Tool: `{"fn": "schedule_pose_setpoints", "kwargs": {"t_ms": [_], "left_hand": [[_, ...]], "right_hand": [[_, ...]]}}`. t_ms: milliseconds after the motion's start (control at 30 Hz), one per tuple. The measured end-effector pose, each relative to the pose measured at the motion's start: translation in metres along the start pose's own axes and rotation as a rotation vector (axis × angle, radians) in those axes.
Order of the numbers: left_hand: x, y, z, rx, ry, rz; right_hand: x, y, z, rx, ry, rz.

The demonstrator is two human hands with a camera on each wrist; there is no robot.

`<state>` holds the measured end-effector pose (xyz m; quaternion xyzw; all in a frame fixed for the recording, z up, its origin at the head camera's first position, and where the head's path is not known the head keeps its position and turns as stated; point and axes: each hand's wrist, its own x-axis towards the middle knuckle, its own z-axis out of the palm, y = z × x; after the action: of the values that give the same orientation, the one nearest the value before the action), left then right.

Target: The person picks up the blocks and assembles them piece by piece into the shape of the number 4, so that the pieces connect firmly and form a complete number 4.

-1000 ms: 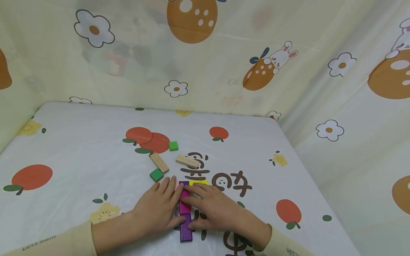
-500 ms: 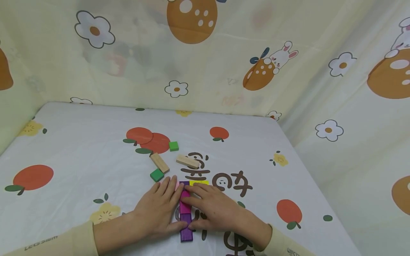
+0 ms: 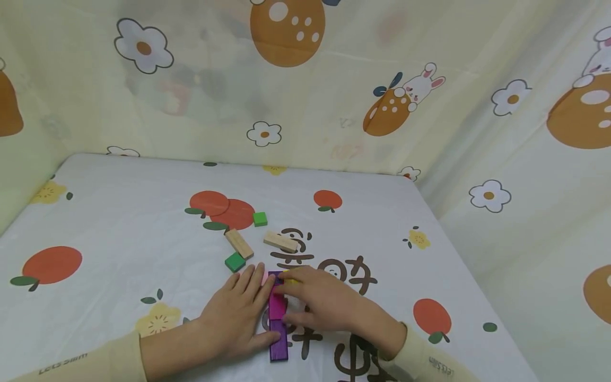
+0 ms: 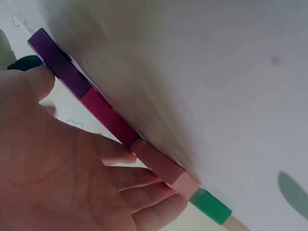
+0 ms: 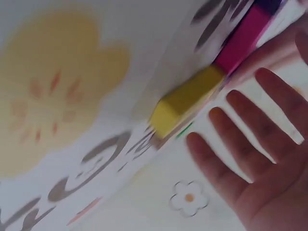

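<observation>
Plainly, with straight fingers on the left hand [image 3: 236,315], laid along the left side of a row of blocks, touching rather than pinching. In the left wrist view, with thumb against the near purple block [image 3: 279,342] and fingertips at the magenta block [image 3: 277,307] and the pink block [image 4: 161,162]. Across the row, with the right hand [image 3: 324,300] straight-fingered too, and well spread in the right wrist view, near the yellow block [image 5: 185,101]. As for contact between right fingertips and blocks, impossible to tell.

Between both hands, from near to far, end to end: near purple block, magenta block, far purple block [image 3: 274,274], with the pink block just left of the far end and the yellow block just right, partly hidden under right fingers in the head view.

Beyond the left fingertips, a dark green block [image 3: 235,262] against a slanting wooden block [image 3: 239,243]. To the right, a second wooden block [image 3: 280,242]; farther back, a light green block [image 3: 260,219]. Underneath, a white printed cloth [image 3: 119,212]; behind, a cream curtain [image 3: 215,116].
</observation>
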<state>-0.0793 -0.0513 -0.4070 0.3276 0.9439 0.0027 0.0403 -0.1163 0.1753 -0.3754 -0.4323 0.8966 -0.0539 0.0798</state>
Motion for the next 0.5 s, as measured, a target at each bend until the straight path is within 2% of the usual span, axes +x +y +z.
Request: {"fn": "schedule_pose_setpoints", "kwargs": {"t_ms": [167,300,500], "left_hand": [[0.000,0.001,-0.001,-0.011,-0.042,-0.029],[0.000,0.001,-0.002,-0.008,-0.060,-0.041],[0.001,0.000,0.001,0.007,-0.046,-0.024]], "right_hand": [[0.016,0.023,-0.014,0.064,0.052,0.084],[0.033,0.042,-0.020,0.090,0.043,0.161],[0.052,0.057,-0.018,0.080,0.033,0.174]]}}
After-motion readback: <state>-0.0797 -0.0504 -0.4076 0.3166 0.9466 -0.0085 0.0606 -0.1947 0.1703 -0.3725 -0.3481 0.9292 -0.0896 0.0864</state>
